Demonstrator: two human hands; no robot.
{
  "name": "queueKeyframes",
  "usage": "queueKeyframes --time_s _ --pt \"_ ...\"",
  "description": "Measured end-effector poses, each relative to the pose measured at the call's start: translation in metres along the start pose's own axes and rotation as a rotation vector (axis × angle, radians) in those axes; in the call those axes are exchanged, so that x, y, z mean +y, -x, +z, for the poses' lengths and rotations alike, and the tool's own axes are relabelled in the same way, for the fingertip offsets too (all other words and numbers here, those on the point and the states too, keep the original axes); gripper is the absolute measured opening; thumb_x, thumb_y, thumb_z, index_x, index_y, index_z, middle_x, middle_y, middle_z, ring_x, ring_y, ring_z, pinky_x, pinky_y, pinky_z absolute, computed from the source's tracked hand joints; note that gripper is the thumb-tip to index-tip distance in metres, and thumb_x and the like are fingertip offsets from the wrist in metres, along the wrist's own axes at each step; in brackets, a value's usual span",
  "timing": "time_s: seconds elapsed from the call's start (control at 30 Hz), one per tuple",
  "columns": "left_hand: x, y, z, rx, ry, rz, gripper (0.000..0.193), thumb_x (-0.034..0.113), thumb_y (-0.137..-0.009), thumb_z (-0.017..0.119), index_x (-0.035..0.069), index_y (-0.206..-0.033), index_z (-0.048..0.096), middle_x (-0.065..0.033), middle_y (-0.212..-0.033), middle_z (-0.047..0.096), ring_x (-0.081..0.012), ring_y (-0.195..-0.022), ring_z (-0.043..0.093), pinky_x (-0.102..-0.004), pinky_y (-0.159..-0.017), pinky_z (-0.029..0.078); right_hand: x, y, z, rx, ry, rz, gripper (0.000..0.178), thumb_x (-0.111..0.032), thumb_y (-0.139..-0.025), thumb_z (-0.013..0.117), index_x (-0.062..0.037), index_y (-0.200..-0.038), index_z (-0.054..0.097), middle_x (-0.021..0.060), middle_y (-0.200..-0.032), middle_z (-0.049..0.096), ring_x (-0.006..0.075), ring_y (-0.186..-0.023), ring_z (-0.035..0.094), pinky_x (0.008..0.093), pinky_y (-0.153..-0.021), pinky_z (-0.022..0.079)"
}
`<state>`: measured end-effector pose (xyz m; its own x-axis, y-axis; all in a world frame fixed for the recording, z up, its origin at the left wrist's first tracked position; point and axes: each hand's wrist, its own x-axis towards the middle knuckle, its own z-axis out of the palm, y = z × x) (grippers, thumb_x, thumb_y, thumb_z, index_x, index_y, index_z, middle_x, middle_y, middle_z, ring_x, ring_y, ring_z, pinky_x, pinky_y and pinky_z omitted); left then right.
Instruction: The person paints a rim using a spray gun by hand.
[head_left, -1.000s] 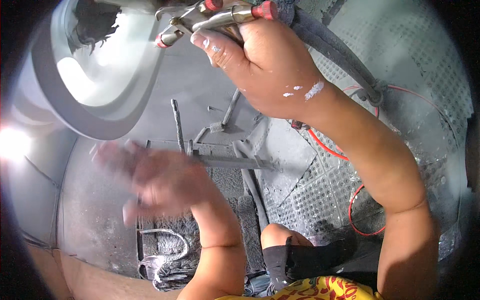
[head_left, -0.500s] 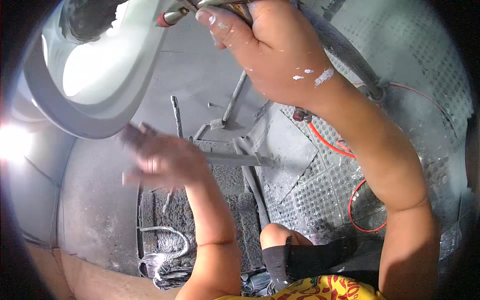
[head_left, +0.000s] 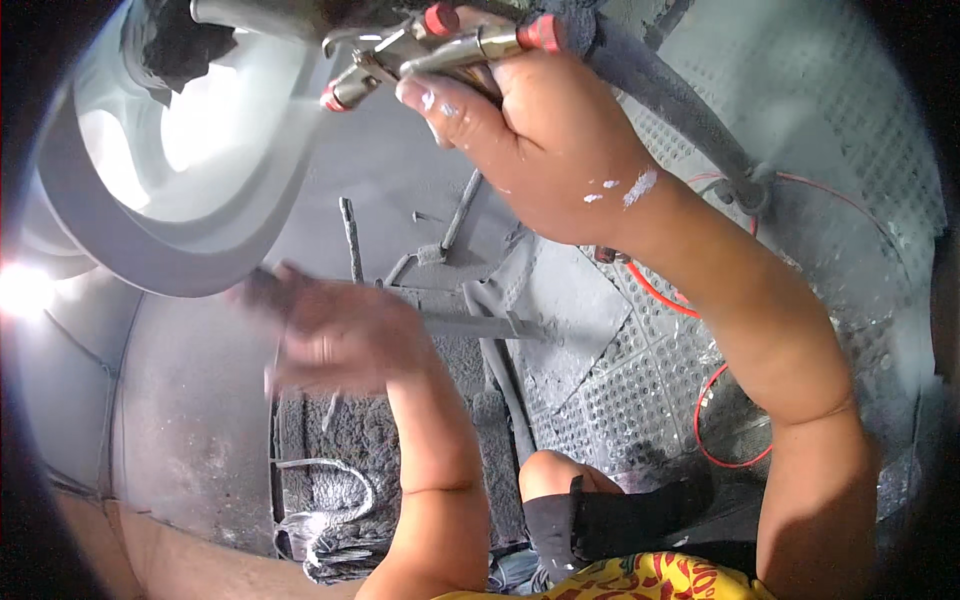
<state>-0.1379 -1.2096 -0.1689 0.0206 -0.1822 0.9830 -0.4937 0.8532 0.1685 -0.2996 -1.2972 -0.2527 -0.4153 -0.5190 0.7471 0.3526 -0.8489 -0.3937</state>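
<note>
My right hand is wrapped round a metal spray gun with red end pieces, its thumb along the near side. The gun's red-tipped nozzle points left, toward a large, smooth white piece with a curved, U-shaped rim. A faint pale mist shows at the nozzle. Just below the rim's right side is my left hand, smeared by motion. Its dark-stained fingertips come up to the rim; whether they grip it or only touch it I cannot tell. White flecks dot my right thumb and wrist.
A bright lamp glows at the far left. Dusty grey bars stand beyond my left hand. A thick grey hose runs behind my right arm. Red hose loops on the perforated floor mat.
The spray gun has come lower and more fully into view, its nozzle slightly down. The white piece's rim has shifted down a little. My left hand has moved slightly right and down.
</note>
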Motion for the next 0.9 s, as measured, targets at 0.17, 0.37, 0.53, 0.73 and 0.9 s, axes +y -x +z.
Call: queueKeyframes --time_s 0.17,0.37,0.53,0.73,0.9 --pt "-0.017 -0.006 0.026 0.129 -0.046 -0.143 0.079 0.060 -0.103 0.018 -0.002 -0.151 0.030 -0.0189 -0.155 0.034 -0.0280 -0.147 0.026 -0.0460 -0.121 0.013 -0.006 0.003 0.002 -0.117 0.002 0.103 0.026 -0.025 -0.095 0.058 -0.0028 -0.107 0.064 0.0224 -0.095 0.067 0.0429 -0.090 0.064 0.0505 -0.078 0.050" --pt "0.097 0.030 0.071 -0.105 0.478 0.053 0.089 0.064 -0.098 0.026 -0.006 -0.154 0.020 -0.0231 -0.160 0.027 -0.0304 -0.151 0.022 -0.0479 -0.124 0.010 -0.002 0.004 -0.005 -0.095 0.018 0.046 0.025 -0.023 -0.095 0.059 -0.0014 -0.108 0.062 0.0221 -0.096 0.066 0.0431 -0.090 0.063 0.0500 -0.079 0.049" --pt "0.021 -0.006 0.006 0.081 0.211 -0.039 0.082 0.061 -0.103 0.020 -0.004 -0.153 0.025 -0.0209 -0.157 0.034 -0.0285 -0.146 0.033 -0.0444 -0.120 0.022 -0.007 0.005 -0.001 -0.097 0.030 0.018 0.026 -0.022 -0.095 0.060 -0.0002 -0.109 0.063 0.0223 -0.101 0.066 0.0424 -0.092 0.063 0.0490 -0.080 0.050" --pt "-0.021 -0.012 0.016 0.033 -0.153 -0.219 0.083 0.062 -0.103 0.017 -0.006 -0.150 0.027 -0.0206 -0.156 0.034 -0.0276 -0.149 0.023 -0.0446 -0.122 0.014 -0.011 0.005 0.001 -0.070 0.082 -0.025 0.027 -0.022 -0.095 0.060 0.0011 -0.110 0.062 0.0209 -0.104 0.067 0.0417 -0.094 0.064 0.0470 -0.081 0.051" --pt "0.084 0.022 0.065 0.008 0.324 0.023 0.088 0.065 -0.098 0.025 -0.003 -0.154 0.023 -0.0179 -0.161 0.027 -0.0293 -0.150 0.024 -0.0475 -0.123 0.012 -0.007 0.004 0.001 -0.046 0.101 -0.048 0.028 -0.022 -0.095 0.061 0.0008 -0.112 0.061 0.0207 -0.101 0.068 0.0416 -0.092 0.065 0.0468 -0.081 0.051"
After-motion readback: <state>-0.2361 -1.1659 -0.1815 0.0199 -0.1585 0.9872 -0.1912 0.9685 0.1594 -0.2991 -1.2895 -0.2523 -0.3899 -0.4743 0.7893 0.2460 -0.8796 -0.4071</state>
